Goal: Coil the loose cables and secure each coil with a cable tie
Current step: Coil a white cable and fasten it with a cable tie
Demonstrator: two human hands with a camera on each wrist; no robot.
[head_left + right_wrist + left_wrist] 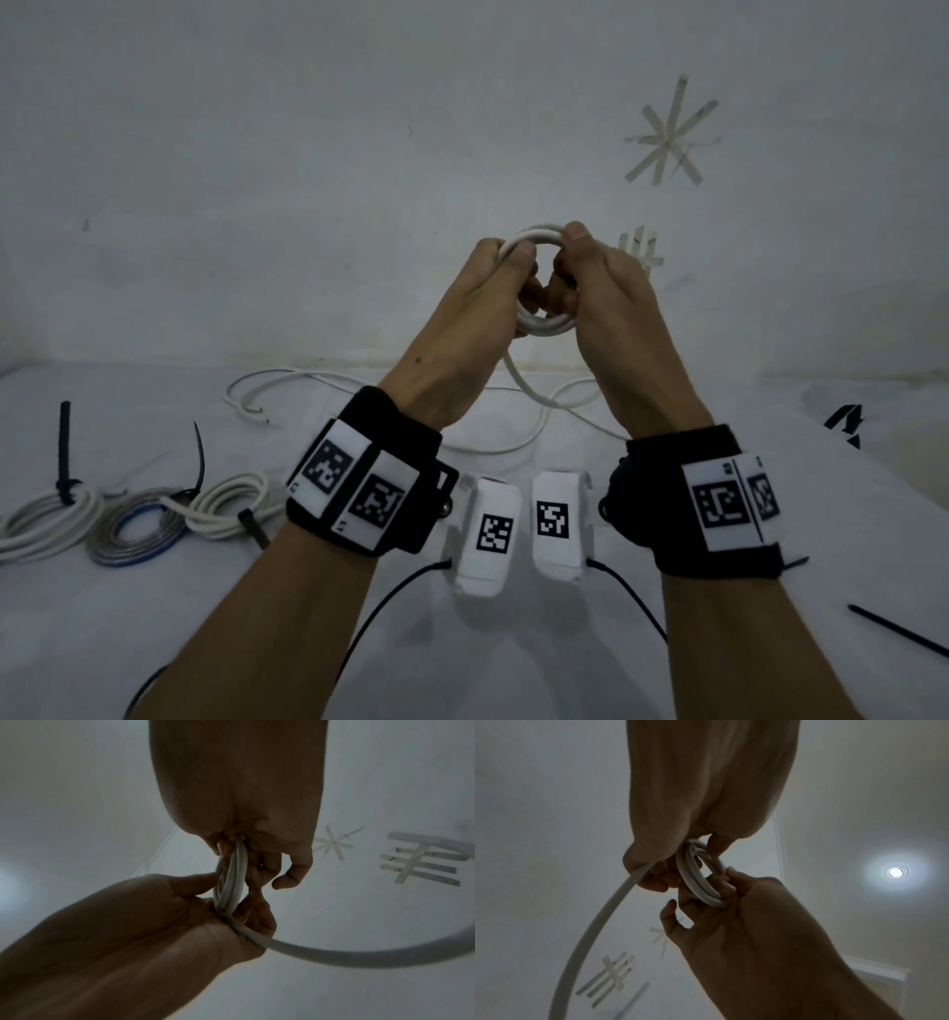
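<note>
A small coil of white cable (545,326) is held up in front of the wall, between both hands. My left hand (500,277) grips the coil's left side, its thumb over the top strands. My right hand (577,267) grips the right side, fingers curled through the loop. In the left wrist view the coil (695,882) shows several turns, and the loose tail (595,925) leaves from under the left hand. The right wrist view shows the same coil (235,874) and the tail (334,956) running off right. The tail (526,393) hangs down to the table.
Loose white cable (287,380) lies on the white table behind the wrists. Three coils with black ties sit at the left: white (46,519), grey-blue (136,532), white (231,506). A loose black cable tie (898,634) lies at the right. Tape marks (670,136) are on the wall.
</note>
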